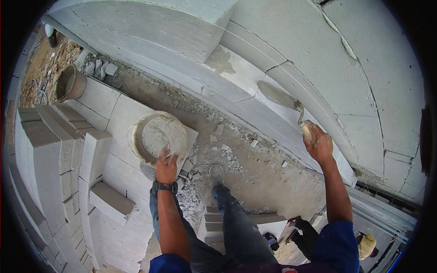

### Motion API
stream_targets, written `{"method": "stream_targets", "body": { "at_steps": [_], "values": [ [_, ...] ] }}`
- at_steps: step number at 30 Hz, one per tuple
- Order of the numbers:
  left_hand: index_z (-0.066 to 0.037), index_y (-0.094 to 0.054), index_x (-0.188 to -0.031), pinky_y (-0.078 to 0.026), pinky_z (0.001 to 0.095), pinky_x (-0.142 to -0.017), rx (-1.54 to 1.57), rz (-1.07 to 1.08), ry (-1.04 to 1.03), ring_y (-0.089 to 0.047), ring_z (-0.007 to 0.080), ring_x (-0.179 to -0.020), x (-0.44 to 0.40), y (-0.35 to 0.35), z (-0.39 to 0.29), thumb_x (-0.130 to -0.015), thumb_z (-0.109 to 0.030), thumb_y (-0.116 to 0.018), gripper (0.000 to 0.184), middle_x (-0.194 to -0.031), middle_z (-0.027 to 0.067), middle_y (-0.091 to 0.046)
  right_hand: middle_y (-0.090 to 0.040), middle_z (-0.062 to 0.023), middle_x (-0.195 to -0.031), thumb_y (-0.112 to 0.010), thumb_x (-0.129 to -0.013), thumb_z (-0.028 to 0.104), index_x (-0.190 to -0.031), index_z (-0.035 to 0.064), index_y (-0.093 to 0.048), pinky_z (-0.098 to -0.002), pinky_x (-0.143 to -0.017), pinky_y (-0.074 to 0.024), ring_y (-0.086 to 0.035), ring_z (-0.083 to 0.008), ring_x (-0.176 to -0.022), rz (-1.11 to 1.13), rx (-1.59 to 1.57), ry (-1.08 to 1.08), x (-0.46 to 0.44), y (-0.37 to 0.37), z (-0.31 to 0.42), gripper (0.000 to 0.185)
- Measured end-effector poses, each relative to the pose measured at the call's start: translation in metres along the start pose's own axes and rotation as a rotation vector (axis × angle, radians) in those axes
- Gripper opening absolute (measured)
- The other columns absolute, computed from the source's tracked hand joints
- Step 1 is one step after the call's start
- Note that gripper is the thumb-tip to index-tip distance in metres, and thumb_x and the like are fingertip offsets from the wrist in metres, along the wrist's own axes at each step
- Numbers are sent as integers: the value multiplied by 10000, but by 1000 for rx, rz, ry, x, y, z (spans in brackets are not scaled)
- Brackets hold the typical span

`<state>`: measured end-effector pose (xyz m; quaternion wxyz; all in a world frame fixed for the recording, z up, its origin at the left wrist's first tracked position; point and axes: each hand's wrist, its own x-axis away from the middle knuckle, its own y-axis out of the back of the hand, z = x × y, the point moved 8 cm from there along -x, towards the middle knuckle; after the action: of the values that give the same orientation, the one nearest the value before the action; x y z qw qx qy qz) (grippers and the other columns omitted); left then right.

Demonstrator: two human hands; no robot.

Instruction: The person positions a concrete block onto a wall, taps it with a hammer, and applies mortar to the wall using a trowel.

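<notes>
My right hand (318, 143) is closed around the wooden handle of a trowel (278, 95). The trowel's mortar-smeared blade lies over the pale top of the block wall (248, 75). At the near rim of a round bucket (138, 144) is my left hand (167, 166), its visible fingers apart and reaching over the grey mortar (157, 132) inside. Whether those fingertips touch the mortar I cannot tell. A wet mortar patch (221, 62) shows on the wall beside a raised block (182, 32).
A second bucket (71, 84) stands at the far left. Stacked light blocks (45, 168) and a loose block (111, 202) are on the left. Rubble (230, 159) litters the ground. A taut string (282, 68) runs along the wall. Another person's dark-clothed leg (307, 239) shows below.
</notes>
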<state>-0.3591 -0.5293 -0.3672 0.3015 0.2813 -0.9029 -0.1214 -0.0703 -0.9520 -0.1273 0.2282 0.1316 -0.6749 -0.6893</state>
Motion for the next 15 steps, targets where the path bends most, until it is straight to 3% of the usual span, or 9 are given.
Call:
{"method": "stream_targets", "body": {
  "at_steps": [2, 5, 6, 9, 15],
  "values": [
    [40, -511, -1411, -540, 377, -931, 26, 3, 2, -674, 322, -1118, 1, -1, -1, -930, -196, -674, 561, -1250, 284, -647, -667, -97, -1225, -714, -831, 149, -1384, 186, -551, -468, -822, -562, -693, -370, -934, 29, -4, -15, -19, -12, 15, 578],
    [43, -520, -1401, -541, 376, -931, 40, 17, 15, -671, 320, -1119, 4, 1, 4, -927, -204, -680, 557, -1240, 279, -652, -667, -103, -1227, -705, -840, 151, -1387, 184, -551, -466, -826, -565, -695, -364, -934, 44, 71, -44, -48, -10, 45, 569],
    [44, -522, -1398, -540, 375, -933, 47, 15, 17, -669, 319, -1121, 2, 2, 3, -927, -207, -682, 557, -1238, 277, -654, -660, -114, -1216, -696, -855, 171, -1411, 190, -526, -467, -811, -569, -698, -364, -906, -60, 34, 40, -54, -6, 61, 581],
    [46, -525, -1394, -538, 372, -925, 59, 6, 1, -669, 318, -1121, -1, 5, 0, -924, -212, -687, 561, -1229, 273, -658, -652, -127, -1197, -685, -873, 198, -1439, 199, -494, -465, -793, -571, -700, -365, -881, 97, 118, -10, -78, -13, 80, 597],
    [47, -534, -1383, -535, 373, -913, 79, -2, 16, -668, 323, -1115, -3, 11, -9, -926, -239, -687, 561, -1227, 274, -660, -636, -141, -1210, -673, -888, 212, -1469, 198, -461, -458, -770, -577, -702, -360, -871, 59, 151, 18, -92, -9, 107, 619]
  ]
}}
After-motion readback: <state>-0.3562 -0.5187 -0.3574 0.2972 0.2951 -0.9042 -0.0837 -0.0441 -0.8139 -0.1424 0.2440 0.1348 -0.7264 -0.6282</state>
